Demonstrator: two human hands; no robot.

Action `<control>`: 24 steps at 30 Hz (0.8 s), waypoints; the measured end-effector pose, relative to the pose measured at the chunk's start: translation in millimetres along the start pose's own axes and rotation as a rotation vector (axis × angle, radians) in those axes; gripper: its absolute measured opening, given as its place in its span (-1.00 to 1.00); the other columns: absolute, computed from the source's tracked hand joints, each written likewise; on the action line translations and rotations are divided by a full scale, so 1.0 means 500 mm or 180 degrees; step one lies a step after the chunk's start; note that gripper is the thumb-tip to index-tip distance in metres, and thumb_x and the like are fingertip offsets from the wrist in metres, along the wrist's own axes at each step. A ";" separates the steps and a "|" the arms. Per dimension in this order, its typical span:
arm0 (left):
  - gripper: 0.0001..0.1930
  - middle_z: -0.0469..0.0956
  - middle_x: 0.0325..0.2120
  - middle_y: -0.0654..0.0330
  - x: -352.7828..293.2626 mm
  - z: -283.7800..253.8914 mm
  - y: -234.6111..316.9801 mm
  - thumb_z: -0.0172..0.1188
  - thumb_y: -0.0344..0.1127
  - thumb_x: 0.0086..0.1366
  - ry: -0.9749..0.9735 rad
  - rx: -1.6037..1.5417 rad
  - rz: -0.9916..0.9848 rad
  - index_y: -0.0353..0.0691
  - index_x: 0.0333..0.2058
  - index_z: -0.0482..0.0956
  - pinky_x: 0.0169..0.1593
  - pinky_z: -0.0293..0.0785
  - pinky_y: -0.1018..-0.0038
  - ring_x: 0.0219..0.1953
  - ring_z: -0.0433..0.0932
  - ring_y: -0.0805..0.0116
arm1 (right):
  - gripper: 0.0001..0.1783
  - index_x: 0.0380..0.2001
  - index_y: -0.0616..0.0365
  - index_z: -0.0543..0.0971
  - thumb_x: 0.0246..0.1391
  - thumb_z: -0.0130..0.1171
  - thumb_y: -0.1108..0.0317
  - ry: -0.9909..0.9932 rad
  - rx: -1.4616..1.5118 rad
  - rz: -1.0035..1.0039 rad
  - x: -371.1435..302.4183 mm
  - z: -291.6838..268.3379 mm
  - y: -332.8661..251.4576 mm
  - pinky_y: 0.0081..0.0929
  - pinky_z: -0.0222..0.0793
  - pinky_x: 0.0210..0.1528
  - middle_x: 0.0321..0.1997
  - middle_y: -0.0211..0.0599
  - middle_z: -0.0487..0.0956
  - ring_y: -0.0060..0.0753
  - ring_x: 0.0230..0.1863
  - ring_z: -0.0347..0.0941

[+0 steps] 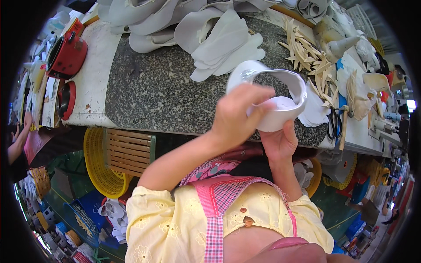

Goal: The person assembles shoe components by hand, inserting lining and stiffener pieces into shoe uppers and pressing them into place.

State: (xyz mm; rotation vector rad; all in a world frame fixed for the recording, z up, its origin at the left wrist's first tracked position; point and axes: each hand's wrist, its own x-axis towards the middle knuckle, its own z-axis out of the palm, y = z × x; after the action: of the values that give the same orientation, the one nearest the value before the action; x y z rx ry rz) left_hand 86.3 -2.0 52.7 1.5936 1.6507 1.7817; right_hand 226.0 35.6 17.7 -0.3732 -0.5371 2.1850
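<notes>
1. Shoe piece (pixel 284 115), white and curved into an open loop: held up over the near edge of the stone slab (pixel 149 87), right of its middle, with the opening facing up and toward the far side.
2. Right hand (pixel 280 142): under the near side of the shoe piece, thumb up against its outer wall, fingers closed around the bottom; holding it.
3. Left hand (pixel 241 107): at the left, near side of the same piece, fingers bent and close together, tips blurred. Cannot tell whether they pinch the material or only touch it.
4. Slab, far side: stack of flat pale soles (pixel 230 44), fanned out and overlapping; grey shoe parts (pixel 153 17) heaped behind and to the left of it.
5. Slab, right side: loose pile of tan pointed strips (pixel 307 55); flat white pieces (pixel 313 107) near the shoe piece; scissors (pixel 334 125) with black handles at the near right corner.
6. Left of slab, on the white tabletop (pixel 94 98): red pot (pixel 72 55), tilted in view, and a red-rimmed lid (pixel 66 100) nearer.
7. Below the table, left: yellow basket (pixel 94 162) beside a slatted wooden rack (pixel 129 151).
8. Far left: another person's forearm (pixel 18 142).
</notes>
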 end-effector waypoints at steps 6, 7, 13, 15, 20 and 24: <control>-0.68 0.51 -0.49 0.18 -0.027 0.005 -0.006 0.34 -0.39 -0.20 0.0126 -0.0016 0.0251 -0.23 -0.35 0.57 -0.41 0.42 0.56 -0.45 0.50 0.38 | -0.40 0.07 0.05 0.19 -0.06 0.12 0.25 -0.0064 0.0076 -0.0046 0.001 -0.001 0.015 -0.19 0.08 0.13 0.05 -0.32 0.30 -0.31 0.08 0.20; -0.70 0.50 -0.50 0.18 -0.025 0.002 -0.004 0.34 -0.41 -0.19 0.0035 -0.0071 0.0198 -0.23 -0.37 0.57 -0.43 0.42 0.57 -0.46 0.50 0.40 | -0.43 0.02 0.05 0.24 -0.10 0.17 0.31 -0.0058 0.0097 -0.0121 0.002 0.000 0.016 -0.26 0.16 0.09 -0.01 -0.32 0.36 -0.33 0.03 0.27; -0.79 0.48 -0.55 0.18 -0.022 0.008 0.006 0.29 -0.50 -0.18 -0.0104 -0.0515 -0.0229 -0.25 -0.46 0.56 -0.48 0.40 0.56 -0.52 0.48 0.37 | -0.50 -0.09 0.06 0.37 -0.19 0.24 0.39 -0.0299 -0.0021 -0.0348 0.015 -0.018 0.020 -0.35 0.25 0.02 -0.13 -0.28 0.45 -0.33 -0.06 0.36; -0.83 0.46 -0.58 0.18 -0.024 0.013 0.005 0.26 -0.52 -0.18 -0.0058 -0.0597 -0.0303 -0.26 -0.50 0.54 -0.50 0.37 0.52 -0.54 0.46 0.30 | -0.51 -0.11 0.06 0.39 -0.20 0.26 0.41 -0.0357 -0.0068 -0.0409 0.024 -0.032 0.020 -0.35 0.26 0.01 -0.13 -0.25 0.46 -0.32 -0.06 0.36; -0.86 0.43 -0.61 0.17 -0.029 0.012 -0.009 0.22 -0.56 -0.19 -0.0335 -0.0617 -0.0363 -0.29 -0.55 0.49 -0.49 0.36 0.47 -0.53 0.44 0.26 | -0.52 -0.13 0.23 0.39 -0.21 0.24 0.42 -0.0354 -0.1422 -0.0836 0.015 -0.061 -0.019 -0.22 0.27 -0.01 -0.16 -0.13 0.46 -0.22 -0.13 0.41; -0.83 0.41 -0.60 0.19 0.012 0.023 0.007 0.20 -0.57 -0.23 -0.0385 -0.0478 0.0521 -0.24 -0.57 0.46 -0.44 0.35 0.43 -0.50 0.42 0.22 | -0.59 -0.20 0.28 0.39 -0.13 0.13 0.28 0.0071 -0.0733 -0.1035 -0.004 -0.023 -0.051 -0.23 0.30 -0.10 -0.19 -0.14 0.42 -0.20 -0.19 0.41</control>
State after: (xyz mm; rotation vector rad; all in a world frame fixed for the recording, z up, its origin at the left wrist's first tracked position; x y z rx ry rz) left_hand 94.9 7.9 56.1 1.7726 1.3347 1.7983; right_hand 249.2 51.1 20.5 -0.4016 -0.7832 1.8101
